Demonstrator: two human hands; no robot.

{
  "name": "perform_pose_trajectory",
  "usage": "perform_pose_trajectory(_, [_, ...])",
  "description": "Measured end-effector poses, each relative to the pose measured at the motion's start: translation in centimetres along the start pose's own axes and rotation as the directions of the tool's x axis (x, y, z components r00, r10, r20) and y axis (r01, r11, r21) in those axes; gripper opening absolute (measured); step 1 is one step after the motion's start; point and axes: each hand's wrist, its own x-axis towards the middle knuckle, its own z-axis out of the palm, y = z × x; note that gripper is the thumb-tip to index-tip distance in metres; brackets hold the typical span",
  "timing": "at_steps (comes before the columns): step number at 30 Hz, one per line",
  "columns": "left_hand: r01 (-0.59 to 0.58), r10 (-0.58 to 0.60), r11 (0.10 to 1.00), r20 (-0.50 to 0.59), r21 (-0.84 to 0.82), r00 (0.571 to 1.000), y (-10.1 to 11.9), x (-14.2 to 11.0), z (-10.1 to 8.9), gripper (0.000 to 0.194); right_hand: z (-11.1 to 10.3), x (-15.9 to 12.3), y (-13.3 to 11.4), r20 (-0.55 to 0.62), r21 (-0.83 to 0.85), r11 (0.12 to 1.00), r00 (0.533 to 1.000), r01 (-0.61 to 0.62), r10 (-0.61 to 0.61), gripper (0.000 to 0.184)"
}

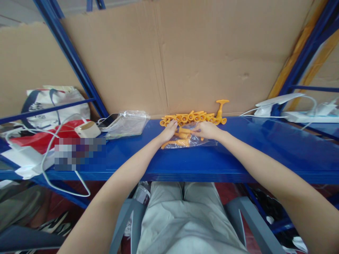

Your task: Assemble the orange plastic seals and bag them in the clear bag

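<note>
A clear plastic bag lies on the blue shelf with several orange plastic T-handled pieces inside it. At the bag's upper left, my left hand is closed on its edge, with fingertips near the pile behind. My right hand has its fingers pinched together at the bag's right side; whether they also grip a piece inside is not clear. Right behind both hands is a pile of matching orange pieces with cone-shaped ends, many facing me. One piece stands upright at the pile's right end, its T-handle on top.
Stacked clear plastic bags and a phone lie to the left. Farther left are a white charger, cables, a red bag and a cloth bag. Cardboard backs the shelf. A power strip is at right.
</note>
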Motion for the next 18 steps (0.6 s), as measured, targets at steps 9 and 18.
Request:
perform_pose_trajectory(9, [0.106,-0.099,0.994,-0.141,0.042,0.985,0.3,0.0,0.0,0.034,1.7,0.6,0.4,-0.106,0.219,0.971,0.987,-0.096,0.121,0.031])
perform_pose_trajectory(18, [0.219,-0.226,0.974,-0.207,-0.054,0.952,-0.1,0.1,-0.7,0.033,2.0,1.2,-0.5,0.056,0.847,0.423,0.846,-0.321,0.531,0.04])
